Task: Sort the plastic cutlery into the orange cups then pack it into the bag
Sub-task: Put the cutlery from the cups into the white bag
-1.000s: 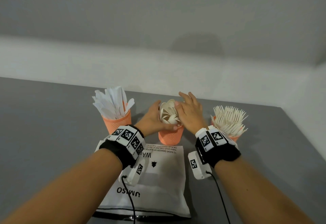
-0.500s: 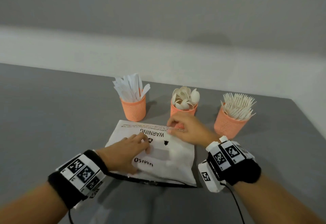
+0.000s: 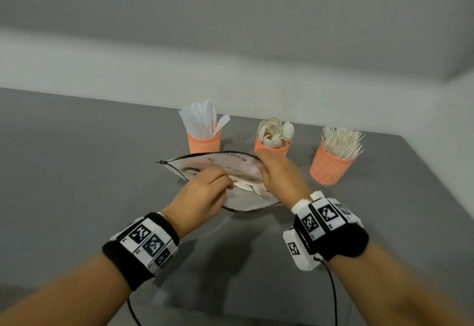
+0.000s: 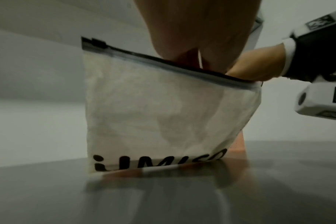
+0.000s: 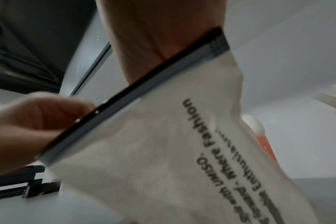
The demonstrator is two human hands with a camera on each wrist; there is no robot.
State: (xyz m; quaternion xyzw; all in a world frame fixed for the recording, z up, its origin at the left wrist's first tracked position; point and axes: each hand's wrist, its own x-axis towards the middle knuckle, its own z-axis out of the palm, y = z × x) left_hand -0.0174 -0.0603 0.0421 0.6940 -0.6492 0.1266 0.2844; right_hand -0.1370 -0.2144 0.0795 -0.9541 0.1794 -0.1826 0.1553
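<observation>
Frosted white zip bag [image 3: 218,165] stood on grey table [image 3: 77,171]; left hand [image 3: 202,194] pinches near rim, right hand [image 3: 279,171] reaches inside, grip hidden, spreading mouth for cutlery

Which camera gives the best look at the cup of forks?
The head view: the fork cup stands whole, right of the bag. The right wrist view shows only blurred tines at its edge; the left wrist view shows none of it.

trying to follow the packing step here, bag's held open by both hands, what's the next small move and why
Probably free the right hand and reach for the spoon cup just behind it. The bag stands on the table with its mouth spread, the left hand pinching the near edge, and all three cups look full, so the left hand alone might hold it open.
</observation>
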